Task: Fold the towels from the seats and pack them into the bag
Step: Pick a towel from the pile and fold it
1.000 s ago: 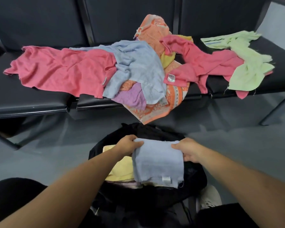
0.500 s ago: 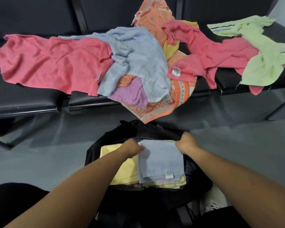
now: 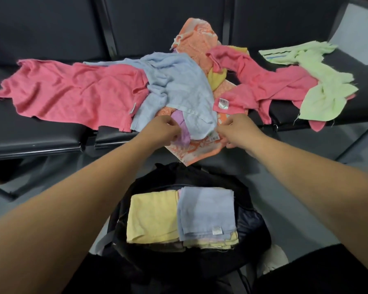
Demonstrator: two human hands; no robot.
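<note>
**Hands at the towel heap, bag half packed**

From the head camera, both arms are seen stretched forward above the open black bag (image 3: 251, 225), in which a folded yellow towel (image 3: 153, 217) and a folded blue towel (image 3: 206, 211) are laid side by side. On the seats (image 3: 40, 132), the left hand (image 3: 163, 130) is curled against the purple towel (image 3: 182, 132) and the right hand (image 3: 237, 130) against the light blue towel (image 3: 179, 85), at its lower corner. Whether cloth is pinched cannot be told.
</note>
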